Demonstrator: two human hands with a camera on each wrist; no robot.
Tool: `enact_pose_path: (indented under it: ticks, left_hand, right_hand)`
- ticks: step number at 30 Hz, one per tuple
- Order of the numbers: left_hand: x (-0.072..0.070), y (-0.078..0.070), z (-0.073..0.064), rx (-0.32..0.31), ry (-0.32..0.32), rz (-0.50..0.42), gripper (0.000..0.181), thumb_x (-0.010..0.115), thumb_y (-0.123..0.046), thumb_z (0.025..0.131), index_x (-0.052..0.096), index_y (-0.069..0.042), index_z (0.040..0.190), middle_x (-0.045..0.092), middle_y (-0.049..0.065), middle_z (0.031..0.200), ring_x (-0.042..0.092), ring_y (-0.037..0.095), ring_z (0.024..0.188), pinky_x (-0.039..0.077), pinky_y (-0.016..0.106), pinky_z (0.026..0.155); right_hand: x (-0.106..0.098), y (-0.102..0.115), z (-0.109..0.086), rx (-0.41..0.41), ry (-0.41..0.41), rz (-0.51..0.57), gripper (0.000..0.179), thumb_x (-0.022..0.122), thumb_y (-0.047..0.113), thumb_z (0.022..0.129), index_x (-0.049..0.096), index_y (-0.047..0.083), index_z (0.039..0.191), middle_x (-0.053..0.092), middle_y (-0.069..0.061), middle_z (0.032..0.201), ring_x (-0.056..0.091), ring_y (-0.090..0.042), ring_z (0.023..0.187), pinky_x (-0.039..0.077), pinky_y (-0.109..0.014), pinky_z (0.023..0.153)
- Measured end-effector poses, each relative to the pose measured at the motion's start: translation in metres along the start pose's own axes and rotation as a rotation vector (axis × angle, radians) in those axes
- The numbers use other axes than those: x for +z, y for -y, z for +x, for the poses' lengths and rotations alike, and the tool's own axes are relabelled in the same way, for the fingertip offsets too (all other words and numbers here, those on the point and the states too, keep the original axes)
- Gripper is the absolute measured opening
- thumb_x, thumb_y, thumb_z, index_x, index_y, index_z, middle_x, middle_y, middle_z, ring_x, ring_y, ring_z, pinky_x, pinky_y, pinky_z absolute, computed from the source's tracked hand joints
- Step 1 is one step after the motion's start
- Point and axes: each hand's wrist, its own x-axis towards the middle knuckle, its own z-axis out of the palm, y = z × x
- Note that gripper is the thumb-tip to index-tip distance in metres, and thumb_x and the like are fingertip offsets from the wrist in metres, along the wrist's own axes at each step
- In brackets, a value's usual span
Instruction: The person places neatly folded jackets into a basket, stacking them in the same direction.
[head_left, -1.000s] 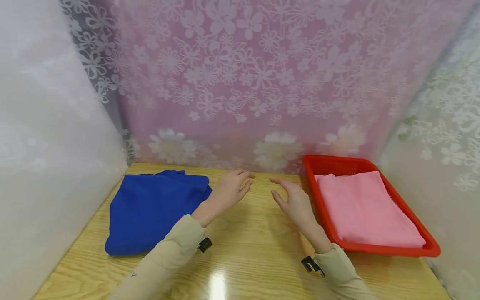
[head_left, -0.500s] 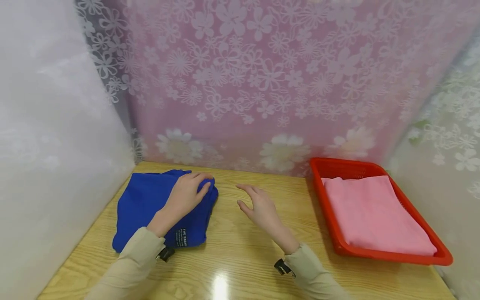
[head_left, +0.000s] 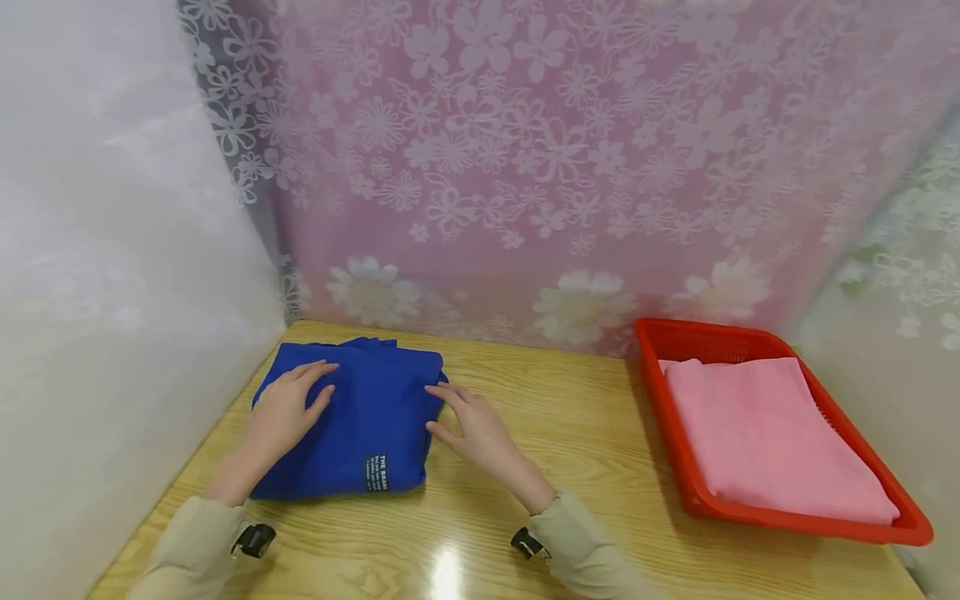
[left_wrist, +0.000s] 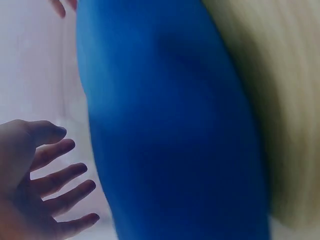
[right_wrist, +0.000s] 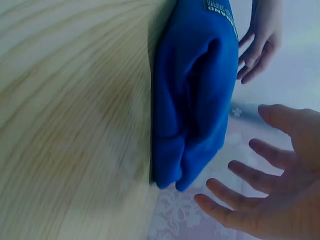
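Observation:
A folded blue garment with a dark printed label lies on the left part of the table. Over its left side hovers my left hand, fingers spread; the left wrist view shows these fingers apart from the blue cloth. At the garment's right edge is my right hand, its fingertips overlapping the cloth in the head view. In the right wrist view the fingers are spread beside the garment's folded layers, and nothing is held.
A red plastic basket stands at the right of the wooden table, with a folded pink cloth in it. Flowered pink sheeting hangs behind the table, and a white sheet closes off the left side.
Both hands have moved left: the left from the garment's right edge across to its left side, the right from beside the basket to the garment's right edge. The view has shifted slightly left.

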Motion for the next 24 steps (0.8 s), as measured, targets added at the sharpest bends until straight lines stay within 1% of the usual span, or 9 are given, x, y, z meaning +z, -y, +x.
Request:
enact_pose_path:
  ticks: [2, 4, 7, 9, 10, 13, 16, 18, 24]
  left_hand:
    - [-0.003, 0.014, -0.007, -0.017, 0.006, -0.01, 0.037, 0.069, -0.009, 0.095, 0.066, 0.001, 0.131, 0.058, 0.03, 0.135, 0.058, 0.051, 0.118, 0.049, 0.064, 0.091]
    - [-0.004, 0.03, -0.015, -0.035, 0.02, -0.01, 0.039, 0.068, -0.01, 0.097, 0.063, 0.003, 0.133, 0.053, 0.034, 0.138, 0.052, 0.055, 0.122, 0.045, 0.067, 0.095]
    - [-0.009, 0.048, -0.029, -0.093, 0.076, -0.023, 0.046, 0.067, -0.014, 0.098, 0.056, 0.006, 0.138, 0.043, 0.04, 0.144, 0.042, 0.062, 0.127, 0.036, 0.071, 0.101]
    - [-0.011, 0.057, -0.035, -0.125, 0.124, -0.024, 0.051, 0.066, -0.02, 0.1, 0.052, 0.006, 0.142, 0.039, 0.042, 0.145, 0.039, 0.064, 0.127, 0.035, 0.073, 0.101]
    - [-0.014, 0.057, -0.038, -0.146, 0.153, -0.037, 0.054, 0.066, -0.021, 0.1, 0.05, 0.007, 0.143, 0.037, 0.042, 0.147, 0.038, 0.064, 0.128, 0.033, 0.074, 0.102]
    - [-0.012, 0.064, -0.043, -0.162, 0.203, -0.061, 0.057, 0.062, -0.028, 0.103, 0.046, 0.005, 0.148, 0.037, 0.041, 0.148, 0.039, 0.062, 0.13, 0.035, 0.072, 0.102]
    - [-0.007, 0.067, -0.044, -0.163, 0.222, -0.079, 0.058, 0.058, -0.03, 0.105, 0.044, 0.003, 0.15, 0.037, 0.039, 0.15, 0.04, 0.061, 0.131, 0.036, 0.071, 0.102]
    - [-0.005, 0.069, -0.043, -0.164, 0.225, -0.079, 0.057, 0.058, -0.03, 0.105, 0.044, 0.002, 0.15, 0.038, 0.038, 0.15, 0.04, 0.06, 0.131, 0.036, 0.071, 0.103]
    - [-0.001, 0.069, -0.044, -0.164, 0.242, -0.042, 0.057, 0.056, -0.034, 0.106, 0.045, 0.0, 0.151, 0.04, 0.037, 0.149, 0.041, 0.059, 0.131, 0.037, 0.071, 0.103]
  right_hand:
    - [0.004, 0.004, 0.003, 0.0, 0.038, 0.011, 0.054, 0.065, 0.03, 0.101, 0.05, 0.017, 0.151, 0.045, -0.013, 0.155, 0.047, -0.038, 0.138, 0.039, -0.057, 0.111]
    - [0.007, 0.007, 0.006, -0.009, 0.067, 0.023, 0.054, 0.064, 0.033, 0.102, 0.048, 0.02, 0.152, 0.041, -0.01, 0.159, 0.043, -0.038, 0.141, 0.037, -0.057, 0.113]
    - [0.012, 0.01, 0.012, -0.063, 0.106, 0.016, 0.055, 0.062, 0.037, 0.102, 0.046, 0.024, 0.154, 0.033, -0.007, 0.164, 0.036, -0.036, 0.147, 0.032, -0.057, 0.117]
    - [0.016, 0.011, 0.016, -0.119, 0.139, -0.006, 0.057, 0.06, 0.039, 0.102, 0.043, 0.027, 0.155, 0.026, -0.005, 0.167, 0.029, -0.037, 0.15, 0.029, -0.058, 0.118]
    - [0.019, 0.01, 0.017, -0.145, 0.158, -0.019, 0.057, 0.059, 0.041, 0.103, 0.042, 0.029, 0.156, 0.023, -0.004, 0.168, 0.026, -0.037, 0.151, 0.027, -0.058, 0.119]
    - [0.026, 0.008, 0.021, -0.185, 0.231, -0.063, 0.058, 0.054, 0.046, 0.104, 0.037, 0.034, 0.158, 0.017, 0.0, 0.169, 0.016, -0.037, 0.154, 0.023, -0.06, 0.12]
    - [0.031, 0.006, 0.022, -0.166, 0.294, -0.065, 0.057, 0.05, 0.049, 0.104, 0.035, 0.038, 0.158, 0.017, 0.003, 0.169, 0.011, -0.033, 0.156, 0.022, -0.062, 0.12]
    - [0.032, 0.005, 0.022, -0.153, 0.322, -0.062, 0.057, 0.047, 0.051, 0.105, 0.032, 0.039, 0.159, 0.017, 0.005, 0.169, 0.009, -0.031, 0.157, 0.024, -0.063, 0.118]
    - [0.034, 0.005, 0.018, -0.125, 0.342, -0.086, 0.057, 0.041, 0.053, 0.106, 0.026, 0.043, 0.16, 0.014, 0.008, 0.17, 0.007, -0.028, 0.157, 0.03, -0.067, 0.113]
